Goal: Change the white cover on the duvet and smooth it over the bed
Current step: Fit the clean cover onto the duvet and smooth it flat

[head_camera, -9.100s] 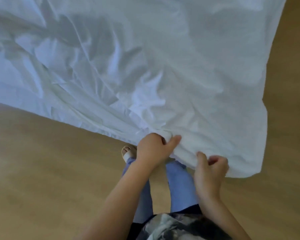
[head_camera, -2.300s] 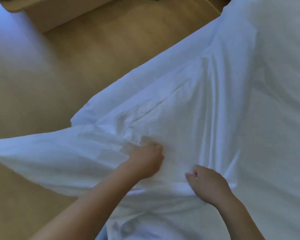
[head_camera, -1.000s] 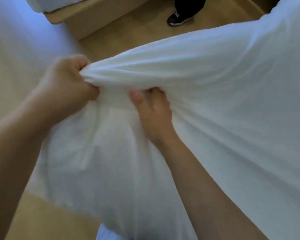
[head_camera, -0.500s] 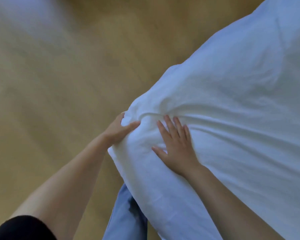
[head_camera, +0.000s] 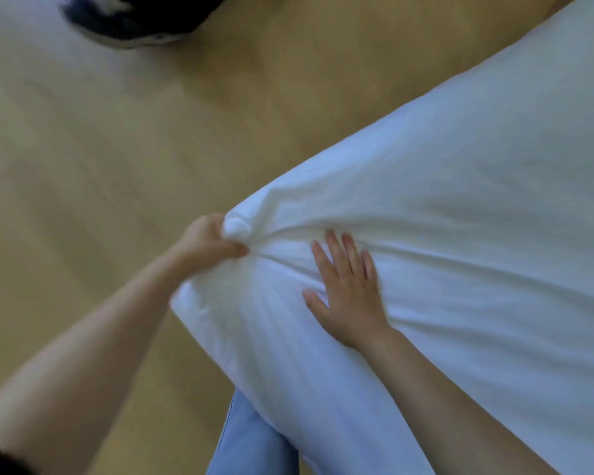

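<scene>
Nearest, below both hands, a blue trouser leg (head_camera: pixel 251 440) shows under the edge of the white duvet (head_camera: pixel 460 234). The right hand (head_camera: pixel 348 293) lies flat on the cover with its fingers spread. Just to its left, the left hand (head_camera: pixel 208 241) is fisted around a bunched corner of the duvet, creases fanning from the grip. Beyond the left hand lies wooden floor (head_camera: pixel 100 166), and far past it a blurred dark shoe (head_camera: pixel 134 18).

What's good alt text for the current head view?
The left hand grips a bunched corner of the white duvet cover while the right hand presses flat on it beside the corner. Below lies a wooden floor, with a blurred dark shoe at the top.
</scene>
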`<state>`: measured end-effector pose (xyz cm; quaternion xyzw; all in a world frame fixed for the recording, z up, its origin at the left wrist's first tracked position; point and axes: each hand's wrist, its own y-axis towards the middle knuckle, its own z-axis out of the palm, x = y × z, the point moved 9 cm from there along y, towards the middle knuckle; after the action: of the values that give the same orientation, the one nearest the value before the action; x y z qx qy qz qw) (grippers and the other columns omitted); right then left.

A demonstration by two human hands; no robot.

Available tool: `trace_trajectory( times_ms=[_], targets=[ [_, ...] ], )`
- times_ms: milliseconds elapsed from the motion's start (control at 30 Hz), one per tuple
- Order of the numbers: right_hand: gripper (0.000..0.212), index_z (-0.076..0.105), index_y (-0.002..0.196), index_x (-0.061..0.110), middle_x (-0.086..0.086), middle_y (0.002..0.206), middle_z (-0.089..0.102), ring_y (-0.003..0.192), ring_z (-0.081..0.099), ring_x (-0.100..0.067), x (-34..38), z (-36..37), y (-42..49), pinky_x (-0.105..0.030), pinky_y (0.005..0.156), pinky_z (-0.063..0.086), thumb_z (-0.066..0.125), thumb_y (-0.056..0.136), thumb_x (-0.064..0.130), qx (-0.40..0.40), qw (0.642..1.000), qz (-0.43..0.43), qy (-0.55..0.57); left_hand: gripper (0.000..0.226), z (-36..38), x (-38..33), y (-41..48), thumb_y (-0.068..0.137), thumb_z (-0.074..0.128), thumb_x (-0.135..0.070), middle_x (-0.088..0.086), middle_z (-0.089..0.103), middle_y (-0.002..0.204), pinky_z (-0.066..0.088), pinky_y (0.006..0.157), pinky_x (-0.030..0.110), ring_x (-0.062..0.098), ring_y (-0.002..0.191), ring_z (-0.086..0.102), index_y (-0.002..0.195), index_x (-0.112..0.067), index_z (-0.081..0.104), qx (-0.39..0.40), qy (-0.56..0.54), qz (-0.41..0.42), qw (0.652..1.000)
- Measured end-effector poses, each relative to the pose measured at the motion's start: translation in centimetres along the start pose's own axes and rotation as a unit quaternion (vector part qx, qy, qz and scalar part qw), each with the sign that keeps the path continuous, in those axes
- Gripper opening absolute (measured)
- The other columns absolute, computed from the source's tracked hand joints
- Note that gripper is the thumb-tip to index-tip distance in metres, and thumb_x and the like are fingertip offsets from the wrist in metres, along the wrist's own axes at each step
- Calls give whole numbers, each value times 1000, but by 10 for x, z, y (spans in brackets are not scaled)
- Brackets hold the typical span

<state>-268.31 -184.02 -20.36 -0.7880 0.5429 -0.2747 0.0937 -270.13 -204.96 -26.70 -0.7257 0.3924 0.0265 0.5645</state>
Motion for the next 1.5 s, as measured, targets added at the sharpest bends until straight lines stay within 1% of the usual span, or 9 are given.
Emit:
trace_trajectory(
  times_ms=[100,233,367,500,600,833,1000,1267,1500],
  targets=[
    [76,12,151,21,-2,158,-3,146,-6,-24,-9,13,4,-32,109,-21,51,89,44,20,999,2,-27,69,38,-2,27,66,80,-41,10,52,123,42,83,35,30,110,52,119,-10,50,-30,115,-44,992],
    [71,45,139,11,-16,146,40,134,37,-38,-19,-3,-3,-50,108,24,56,76,42,-45,998,20,-37,100,54,6,28,30,84,-48,0,67,115,45,93,35,19,106,61,122,-19,59,188,-110,-151,964],
    [72,48,136,8,-21,142,44,131,41,-42,-46,-16,-16,-54,105,28,57,76,47,-86,991,103,-29,94,53,-13,6,31,88,-40,-4,69,111,48,93,35,17,105,63,119,-23,60,314,8,-97,945],
    [79,32,147,18,-14,154,26,142,20,-35,-68,-12,-30,-49,113,9,30,80,62,-60,981,185,13,83,26,-23,2,35,88,-49,-11,69,105,51,86,33,12,96,64,112,-29,63,212,70,-13,975],
    [75,23,149,22,-10,157,17,145,10,-32,-67,-3,-36,-45,114,0,37,85,57,-45,983,179,22,68,-9,0,3,50,88,-51,3,69,100,50,70,31,20,86,64,104,-17,66,60,88,-58,993],
    [75,32,146,15,-16,153,26,142,20,-38,-72,1,-61,-50,113,10,29,83,56,-54,979,195,26,78,38,-45,0,81,65,-27,19,32,140,34,98,47,38,126,34,144,-12,20,-102,350,35,931],
    [76,32,146,15,-16,153,26,142,19,-36,-97,17,-124,-48,114,9,27,83,56,-58,962,261,49,76,113,-103,-64,84,49,-7,14,11,156,12,114,40,29,143,9,150,-13,12,-101,279,220,929],
    [88,12,151,25,-6,159,9,146,2,-27,-168,66,-275,-53,112,1,8,75,70,-32,909,412,50,81,338,-113,-168,89,46,-56,3,-8,159,-11,113,49,22,145,-13,151,-22,7,162,494,431,737],
    [85,23,149,16,-11,157,18,145,8,-29,-212,110,-437,-46,114,-4,4,79,61,-98,852,502,112,106,492,-79,-259,79,49,-70,8,-16,158,-14,112,51,25,144,-17,151,-16,-7,221,573,501,610]
  ],
)
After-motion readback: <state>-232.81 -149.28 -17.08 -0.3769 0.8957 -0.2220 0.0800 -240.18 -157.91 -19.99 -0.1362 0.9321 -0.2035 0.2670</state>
